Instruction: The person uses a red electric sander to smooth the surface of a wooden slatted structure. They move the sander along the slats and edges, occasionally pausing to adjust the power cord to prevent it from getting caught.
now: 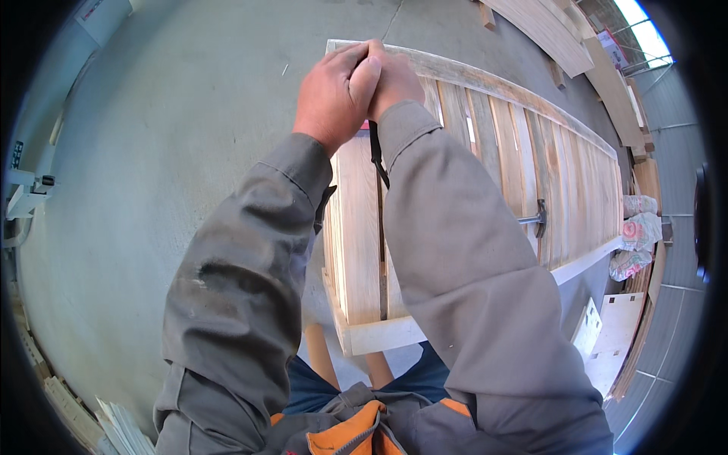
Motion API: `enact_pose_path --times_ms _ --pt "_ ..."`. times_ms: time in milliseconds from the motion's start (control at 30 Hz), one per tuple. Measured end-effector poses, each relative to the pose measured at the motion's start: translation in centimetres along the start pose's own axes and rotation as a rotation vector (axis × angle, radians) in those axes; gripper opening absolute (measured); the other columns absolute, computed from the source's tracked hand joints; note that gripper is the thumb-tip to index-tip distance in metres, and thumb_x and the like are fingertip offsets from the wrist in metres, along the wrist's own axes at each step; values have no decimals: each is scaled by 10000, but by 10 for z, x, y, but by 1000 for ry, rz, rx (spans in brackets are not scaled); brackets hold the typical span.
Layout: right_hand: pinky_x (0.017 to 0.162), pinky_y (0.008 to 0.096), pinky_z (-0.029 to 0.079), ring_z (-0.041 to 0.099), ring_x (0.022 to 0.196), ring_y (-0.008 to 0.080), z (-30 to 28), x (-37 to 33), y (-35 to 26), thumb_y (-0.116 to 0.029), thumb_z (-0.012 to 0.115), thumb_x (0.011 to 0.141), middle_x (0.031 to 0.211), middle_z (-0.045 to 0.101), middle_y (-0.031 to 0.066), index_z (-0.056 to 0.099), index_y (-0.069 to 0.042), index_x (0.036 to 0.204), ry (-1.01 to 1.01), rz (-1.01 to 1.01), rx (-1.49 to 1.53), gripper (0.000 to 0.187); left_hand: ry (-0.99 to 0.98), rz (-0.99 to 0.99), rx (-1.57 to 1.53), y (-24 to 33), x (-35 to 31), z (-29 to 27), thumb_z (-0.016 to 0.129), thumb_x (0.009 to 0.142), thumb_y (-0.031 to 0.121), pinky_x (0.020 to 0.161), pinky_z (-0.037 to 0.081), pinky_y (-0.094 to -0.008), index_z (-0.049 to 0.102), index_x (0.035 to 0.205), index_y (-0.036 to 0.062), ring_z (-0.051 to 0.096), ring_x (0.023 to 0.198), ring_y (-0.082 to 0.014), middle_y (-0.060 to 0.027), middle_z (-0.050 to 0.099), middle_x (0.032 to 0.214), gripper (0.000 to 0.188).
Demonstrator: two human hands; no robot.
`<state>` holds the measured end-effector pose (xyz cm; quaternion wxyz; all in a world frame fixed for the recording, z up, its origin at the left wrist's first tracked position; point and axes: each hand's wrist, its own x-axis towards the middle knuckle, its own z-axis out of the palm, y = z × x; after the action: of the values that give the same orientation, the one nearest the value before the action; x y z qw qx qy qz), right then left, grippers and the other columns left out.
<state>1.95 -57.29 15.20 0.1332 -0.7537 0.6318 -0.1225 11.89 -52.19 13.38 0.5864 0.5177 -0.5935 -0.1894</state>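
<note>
My left hand (326, 95) and my right hand (393, 82) are pressed together at the far left corner of a slatted wooden panel (359, 227). Fingers on both are closed, the left thumb lying up against the right hand. Whatever they grip is hidden under them. A black strap (378, 152) hangs below the wrists, and a small reddish bit shows between the cuffs. Right of my right forearm, a hammer (539, 218) lies on the slats with its handle partly covered by my sleeve.
Two round brown legs (320, 356) show under the panel's near end. Plastic bags (641, 231) sit beyond its right end. Wooden boards (546, 34) lie at the back right, with pale sheets with cutouts (616, 334) nearer. White equipment (30, 193) stands at the left edge.
</note>
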Motion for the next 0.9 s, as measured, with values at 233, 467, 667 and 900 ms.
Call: enact_pose_path --times_ms 233,467,667,900 --pt "1052 453 550 635 1280 393 -5 41 2 -355 587 990 1375 608 221 583 -182 1384 -10 -40 -3 431 -37 -17 -45 -22 36 9 535 1010 380 1044 489 -360 702 1281 -42 678 1182 -315 -227 731 1263 528" --pt "1067 456 549 627 1310 369 -19 33 -16 -350 620 981 1405 605 201 569 -182 1435 -25 89 71 487 -59 -115 -116 -24 42 7 545 1002 399 1028 501 -353 700 1287 -48 697 1143 -304 -218 744 1243 552" --pt "1026 458 564 646 1274 367 -8 20 9 -345 639 956 1367 631 205 598 -167 1357 3 -48 -41 440 -70 -46 7 -7 20 10 538 1004 413 1080 472 -369 694 1292 -49 658 1245 -350 -233 706 1323 567" --pt "960 487 575 688 1147 432 -17 -58 25 -338 628 953 1263 644 281 548 -143 1348 -22 31 36 448 -130 -84 -3 40 -44 7 526 1023 384 1133 440 -385 675 1333 -31 596 1346 -377 -255 650 1403 539"
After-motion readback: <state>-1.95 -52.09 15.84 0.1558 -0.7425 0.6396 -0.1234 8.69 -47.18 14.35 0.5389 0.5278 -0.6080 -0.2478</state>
